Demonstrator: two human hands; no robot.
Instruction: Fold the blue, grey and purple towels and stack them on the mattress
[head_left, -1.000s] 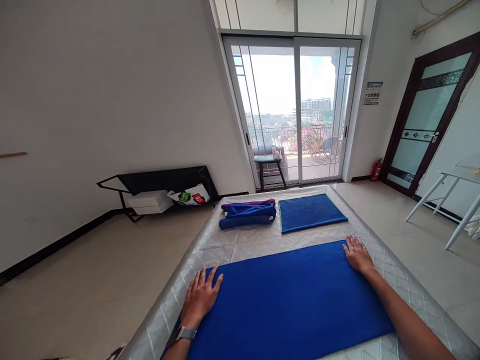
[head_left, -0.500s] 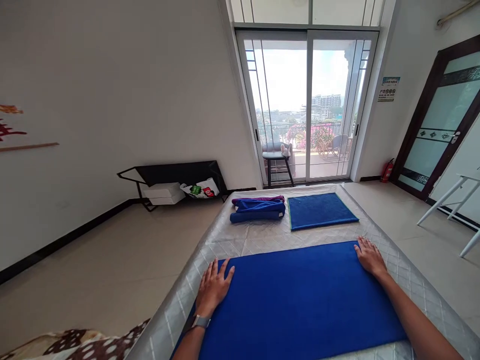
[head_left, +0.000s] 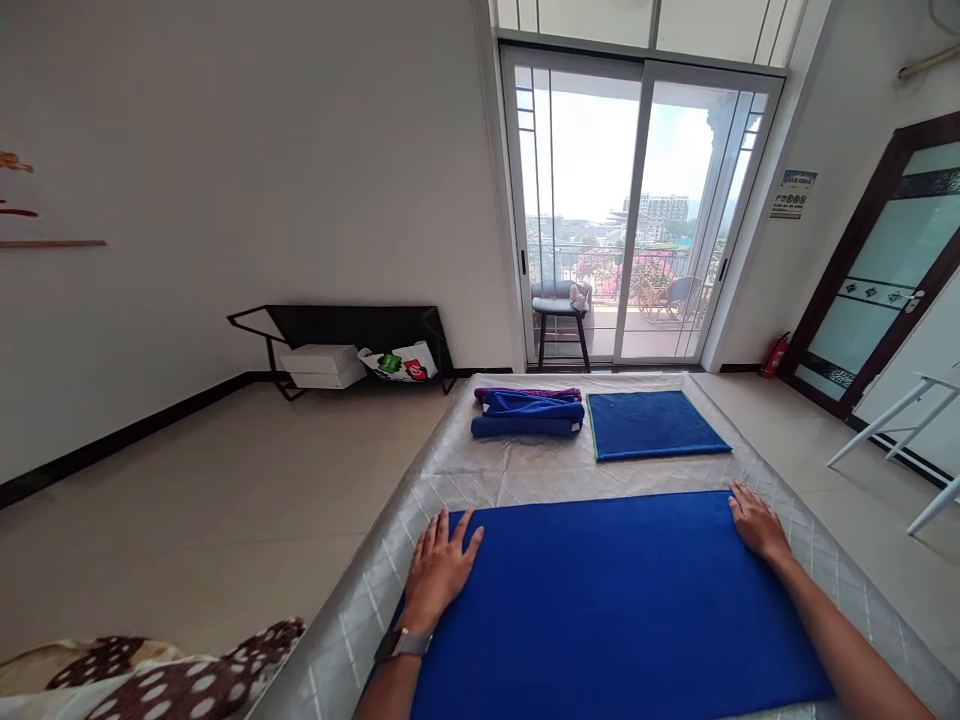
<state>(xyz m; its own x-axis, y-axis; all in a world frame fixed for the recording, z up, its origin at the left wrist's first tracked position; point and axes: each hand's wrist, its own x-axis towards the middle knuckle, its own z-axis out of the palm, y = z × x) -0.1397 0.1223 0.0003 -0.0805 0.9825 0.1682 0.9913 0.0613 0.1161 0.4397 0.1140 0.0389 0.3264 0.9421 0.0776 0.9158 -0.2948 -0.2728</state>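
A large blue cloth (head_left: 615,600) is spread flat on the silver quilted mattress (head_left: 480,480). My left hand (head_left: 442,565) lies on its far left corner with the fingers spread, a watch on the wrist. At the far right corner, my right hand (head_left: 759,522) rests palm down, fingers extended. Beyond the cloth are a stack of rolled or folded blue and purple cloths (head_left: 529,412) on the left and a folded blue cloth with a green edge (head_left: 654,424) on the right. Neither hand touches these.
Left of the mattress, a black rack (head_left: 352,325) lies by the wall with white boxes (head_left: 321,367) and a printed bag (head_left: 401,362). A spotted blanket (head_left: 180,680) is at the lower left. A stool (head_left: 560,308), a fire extinguisher (head_left: 775,355) and white furniture legs (head_left: 892,425) stand farther off.
The camera view has tilted and shifted slightly, so most things sit a little farther right. Both hands remain flat on the far corners of the blue cloth.
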